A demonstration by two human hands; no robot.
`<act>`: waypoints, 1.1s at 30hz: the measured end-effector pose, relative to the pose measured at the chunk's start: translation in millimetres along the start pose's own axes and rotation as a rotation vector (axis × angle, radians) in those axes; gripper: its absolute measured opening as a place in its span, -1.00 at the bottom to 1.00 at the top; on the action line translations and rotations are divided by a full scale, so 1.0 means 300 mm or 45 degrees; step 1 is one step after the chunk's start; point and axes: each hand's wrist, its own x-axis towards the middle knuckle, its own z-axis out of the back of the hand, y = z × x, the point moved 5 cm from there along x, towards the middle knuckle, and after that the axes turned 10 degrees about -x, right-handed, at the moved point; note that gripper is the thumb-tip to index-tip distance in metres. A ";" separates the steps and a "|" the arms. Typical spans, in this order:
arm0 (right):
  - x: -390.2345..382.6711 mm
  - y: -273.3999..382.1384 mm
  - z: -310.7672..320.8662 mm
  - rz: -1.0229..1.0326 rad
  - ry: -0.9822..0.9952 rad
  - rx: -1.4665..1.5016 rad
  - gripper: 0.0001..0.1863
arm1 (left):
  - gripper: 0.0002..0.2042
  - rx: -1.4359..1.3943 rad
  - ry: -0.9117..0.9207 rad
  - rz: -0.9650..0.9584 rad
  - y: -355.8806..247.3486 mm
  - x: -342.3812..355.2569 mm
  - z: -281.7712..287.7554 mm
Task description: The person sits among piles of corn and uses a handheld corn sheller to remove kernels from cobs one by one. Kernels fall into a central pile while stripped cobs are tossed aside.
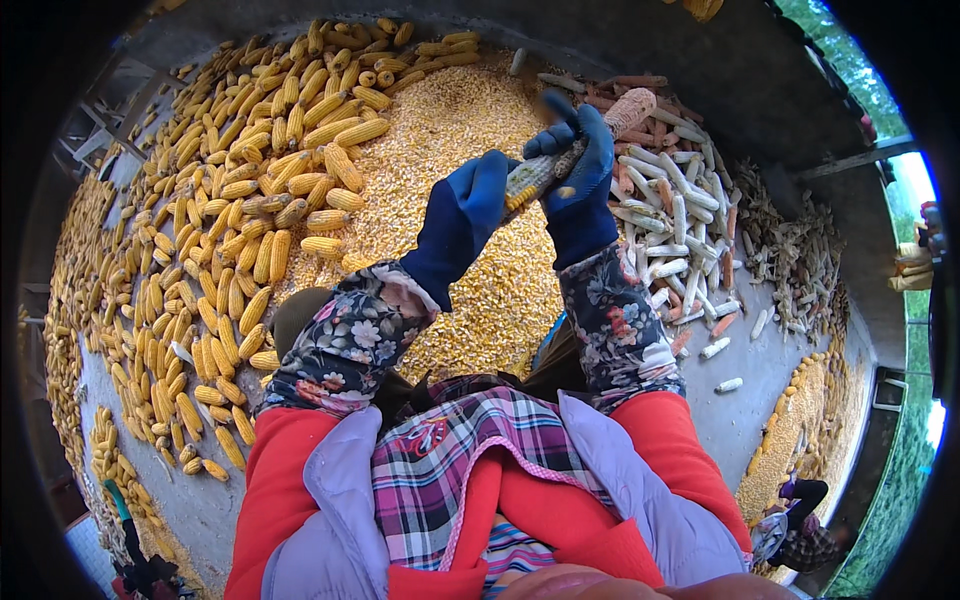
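A partly shelled corn cob (527, 184) is held between my two hands, with a strip of yellow kernels left along its lower edge. My left hand (478, 188), in a dark blue glove, is closed round the cob's left end. My right hand (590, 165), gloved the same way, is closed about the right end; one raised finger or thumb is blurred. A thick pinkish cob (631, 110) shows just beyond my right fingers; I cannot tell whether they touch it. Below my hands spreads a heap of loose yellow kernels (500, 300).
Whole yellow corn ears (240, 215) are piled widely on the left. Stripped white and reddish cobs (690, 205) lie heaped at the right, beside dry husks (790, 240). A dark wall (820, 110) stands behind. Other people (805, 535) are at the lower right and lower left edges.
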 end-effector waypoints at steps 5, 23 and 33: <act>-0.017 0.039 0.004 0.005 -0.146 -0.082 -0.43 | -0.46 -0.282 0.138 0.657 0.024 0.006 -0.005; -0.053 0.061 -0.069 0.160 -0.137 -0.436 -0.40 | -0.55 0.016 0.049 0.347 0.015 -0.002 -0.053; -0.032 0.063 -0.110 -0.017 0.567 0.204 -0.36 | -0.72 -0.491 0.912 0.497 0.039 -0.034 -0.051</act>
